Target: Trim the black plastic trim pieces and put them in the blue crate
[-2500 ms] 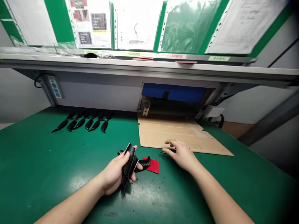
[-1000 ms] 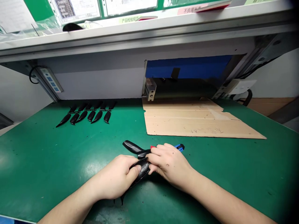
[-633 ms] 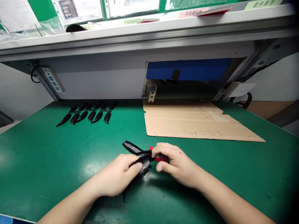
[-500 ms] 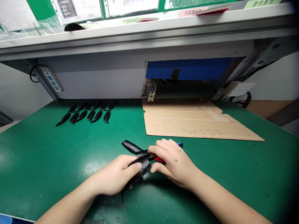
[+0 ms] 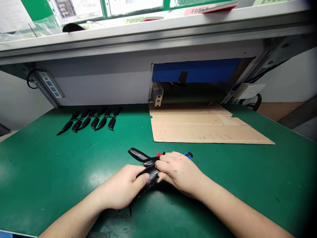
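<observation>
My left hand (image 5: 123, 186) is closed round a curved black ribbed plastic part (image 5: 146, 180), its pointed tip reaching down toward me. My right hand (image 5: 179, 172) is closed on a small tool with a blue end (image 5: 188, 155), pressed against the part's upper edge. A second curved black part (image 5: 138, 154) lies on the green mat just beyond my fingers. A corner of a red pad (image 5: 158, 154) shows behind my right hand.
Several black pointed parts (image 5: 86, 123) lie in a row at the back left of the green table (image 5: 49, 172). A flat cardboard sheet (image 5: 203, 127) lies at the back right. A power strip (image 5: 51, 88), a shelf and a blue-backed opening (image 5: 195, 71) stand behind.
My right hand picked the blue-ended tool up from near the cardboard and brought it to the black part in my left hand. It works back and forth there, now covering most of the red pad.
</observation>
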Demonstrator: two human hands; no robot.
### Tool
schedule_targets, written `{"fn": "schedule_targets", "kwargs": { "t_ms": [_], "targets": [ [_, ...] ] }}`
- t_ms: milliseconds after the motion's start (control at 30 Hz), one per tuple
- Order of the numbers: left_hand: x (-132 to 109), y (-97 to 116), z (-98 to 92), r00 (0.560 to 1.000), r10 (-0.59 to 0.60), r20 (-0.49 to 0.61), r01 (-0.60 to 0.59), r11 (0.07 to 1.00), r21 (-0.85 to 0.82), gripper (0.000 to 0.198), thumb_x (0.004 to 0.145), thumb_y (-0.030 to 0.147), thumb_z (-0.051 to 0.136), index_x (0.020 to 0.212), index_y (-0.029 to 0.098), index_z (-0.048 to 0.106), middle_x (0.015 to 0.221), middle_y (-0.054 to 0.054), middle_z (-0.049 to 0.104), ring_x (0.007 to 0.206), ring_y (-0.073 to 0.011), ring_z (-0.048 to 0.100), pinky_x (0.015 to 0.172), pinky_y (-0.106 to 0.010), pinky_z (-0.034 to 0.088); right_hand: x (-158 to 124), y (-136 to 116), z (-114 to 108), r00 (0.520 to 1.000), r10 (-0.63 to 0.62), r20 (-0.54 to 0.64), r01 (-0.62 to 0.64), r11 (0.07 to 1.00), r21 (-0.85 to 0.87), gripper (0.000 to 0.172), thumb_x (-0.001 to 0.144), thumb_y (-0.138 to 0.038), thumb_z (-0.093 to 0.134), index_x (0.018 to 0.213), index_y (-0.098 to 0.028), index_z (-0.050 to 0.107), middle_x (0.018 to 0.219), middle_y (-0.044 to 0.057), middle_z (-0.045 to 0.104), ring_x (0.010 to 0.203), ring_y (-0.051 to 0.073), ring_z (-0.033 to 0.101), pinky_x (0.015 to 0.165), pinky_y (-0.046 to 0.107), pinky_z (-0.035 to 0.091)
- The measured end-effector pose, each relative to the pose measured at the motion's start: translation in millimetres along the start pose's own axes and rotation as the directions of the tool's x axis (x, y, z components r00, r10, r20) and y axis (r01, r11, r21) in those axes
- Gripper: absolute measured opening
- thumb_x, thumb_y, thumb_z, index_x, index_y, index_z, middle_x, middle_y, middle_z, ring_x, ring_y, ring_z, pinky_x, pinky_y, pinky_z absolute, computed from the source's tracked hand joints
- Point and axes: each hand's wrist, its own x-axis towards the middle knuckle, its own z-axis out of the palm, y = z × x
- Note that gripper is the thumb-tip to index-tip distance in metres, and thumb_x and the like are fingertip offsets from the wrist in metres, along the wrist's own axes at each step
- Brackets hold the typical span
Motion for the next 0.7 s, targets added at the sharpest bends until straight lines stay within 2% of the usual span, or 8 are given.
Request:
{"fn": "schedule_targets", "kwargs": {
  "t_ms": [67, 133, 200, 267, 367, 467, 567, 700],
  "targets": [
    [0, 0, 1.3, 1.000, 0.019, 0.003, -0.019, 1.000, -0.022, 0.033, 0.096, 0.043, 0.038, 0.080, 0.018, 0.053, 0.069, 0.003, 0.047, 0.062, -0.0108, 0.043, 0.055, -0.020, 0.036, -1, 4, -2, 0.998, 0.002, 0.065, -0.018, 0.969, 0.247, 0.062, 0.098, -0.066, 0.021, 0.075, -0.019, 0.053, 0.071, 0.001, 0.054, 0.065, 0.016, 0.046, 0.063, 0.028, 0.030],
    [1, -1, 2.0, 1.000, 0.024, 0.006, -0.023, 0.991, -0.130, 0.032, 0.097, 0.044, 0.037, 0.092, 0.019, 0.056, 0.077, 0.002, 0.053, 0.061, -0.0106, 0.047, 0.056, -0.021, 0.039, -2, 6, -6, 0.997, 0.029, 0.078, -0.062, 0.890, 0.451, 0.058, 0.097, -0.067, 0.027, 0.081, -0.019, 0.055, 0.075, 0.000, 0.055, 0.068, 0.016, 0.049, 0.063, 0.025, 0.033],
    [3, -2, 1.8, 0.999, 0.025, -0.029, -0.031, 0.968, -0.250, 0.032, 0.097, 0.046, 0.036, 0.103, 0.020, 0.055, 0.091, -0.001, 0.058, 0.059, -0.0095, 0.050, 0.057, -0.022, 0.041, -2, 6, -9, 0.995, 0.090, 0.039, -0.097, 0.817, 0.568, 0.056, 0.096, -0.068, 0.030, 0.086, -0.019, 0.056, 0.078, 0.000, 0.056, 0.070, 0.016, 0.050, 0.064, 0.025, 0.035],
    [5, -4, 1.3, 0.996, 0.031, -0.087, -0.057, 0.947, -0.316, 0.033, 0.097, 0.047, 0.036, 0.108, 0.021, 0.053, 0.100, -0.003, 0.060, 0.057, -0.0081, 0.051, 0.056, -0.022, 0.042, -1, 5, -8, 0.991, 0.133, -0.004, -0.103, 0.788, 0.607, 0.057, 0.095, -0.069, 0.029, 0.088, -0.019, 0.055, 0.081, 0.001, 0.057, 0.072, 0.016, 0.050, 0.066, 0.026, 0.036],
    [7, -5, 1.6, 0.990, 0.028, -0.141, -0.078, 0.928, -0.365, 0.034, 0.097, 0.046, 0.035, 0.114, 0.021, 0.051, 0.098, -0.003, 0.061, 0.056, -0.0077, 0.052, 0.054, -0.021, 0.042, -1, 0, -3, 0.989, 0.142, -0.041, -0.110, 0.892, 0.438, 0.059, 0.095, -0.071, 0.028, 0.093, -0.019, 0.056, 0.084, 0.003, 0.057, 0.075, 0.019, 0.049, 0.069, 0.029, 0.035],
    [8, -7, 5.0, 0.989, 0.013, -0.148, -0.076, 0.900, -0.428, 0.032, 0.098, 0.044, 0.036, 0.114, 0.021, 0.051, 0.095, -0.002, 0.062, 0.055, -0.0076, 0.053, 0.055, -0.020, 0.042, 0, -6, 3, 0.991, 0.111, -0.077, -0.109, 0.993, 0.034, 0.064, 0.093, -0.072, 0.024, 0.093, -0.018, 0.058, 0.081, 0.004, 0.053, 0.073, 0.021, 0.044, 0.068, 0.033, 0.030],
    [9, -9, 8.8, 0.986, 0.005, -0.167, -0.087, 0.869, -0.487, 0.030, 0.097, 0.041, 0.040, 0.109, 0.018, 0.054, 0.086, -0.002, 0.062, 0.055, -0.0079, 0.053, 0.056, -0.020, 0.042, 2, -12, 4, 0.990, 0.083, -0.111, -0.105, 0.971, -0.215, 0.067, 0.097, -0.067, 0.016, 0.088, -0.018, 0.059, 0.078, 0.005, 0.051, 0.071, 0.021, 0.041, 0.066, 0.034, 0.026],
    [12, -9, 8.9, 0.987, -0.017, -0.161, -0.073, 0.838, -0.540, 0.030, 0.095, 0.041, 0.043, 0.103, 0.016, 0.058, 0.077, -0.002, 0.061, 0.056, -0.0099, 0.054, 0.056, -0.020, 0.042, 3, -17, 3, 0.985, 0.082, -0.154, -0.129, 0.938, -0.323, 0.066, 0.100, -0.061, 0.012, 0.090, -0.017, 0.059, 0.078, 0.005, 0.049, 0.071, 0.021, 0.039, 0.065, 0.035, 0.024]
  ]
}}
